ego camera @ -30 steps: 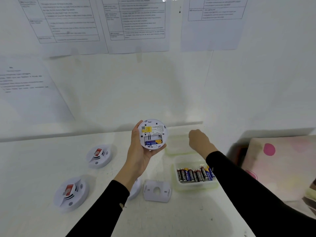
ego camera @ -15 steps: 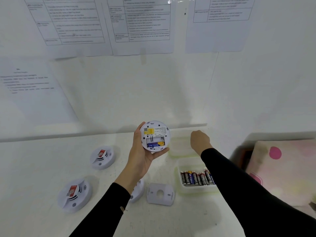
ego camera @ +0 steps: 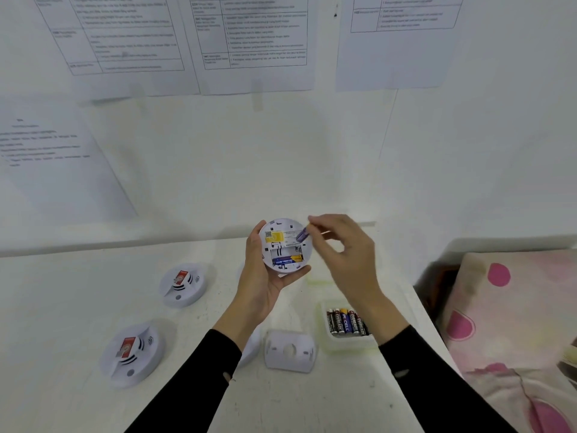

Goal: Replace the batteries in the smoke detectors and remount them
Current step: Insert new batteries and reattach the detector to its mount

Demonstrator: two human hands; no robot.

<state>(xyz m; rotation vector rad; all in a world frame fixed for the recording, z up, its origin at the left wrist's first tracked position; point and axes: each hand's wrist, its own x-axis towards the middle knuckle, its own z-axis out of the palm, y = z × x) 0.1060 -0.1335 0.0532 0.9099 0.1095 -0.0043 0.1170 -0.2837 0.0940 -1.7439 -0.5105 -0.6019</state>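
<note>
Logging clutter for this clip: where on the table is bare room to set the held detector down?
Bare table lies left of the far detector and near detector, and at the front edge between the sleeves, below the mounting plate. It is crowded around the plate and battery tray, close under both forearms.

mounting plate (ego camera: 289, 350) on table (ego camera: 62, 307) | battery tray (ego camera: 349, 346) just right of it, batteries (ego camera: 346, 321) inside | near detector (ego camera: 131, 354) left | far detector (ego camera: 182, 284) left-behind | held detector (ego camera: 285, 245) behind-above, in left hand (ego camera: 260, 285) | loose battery (ego camera: 302, 235) at its top, in right hand (ego camera: 346, 257) | cushion (ego camera: 515, 323) far right
</note>
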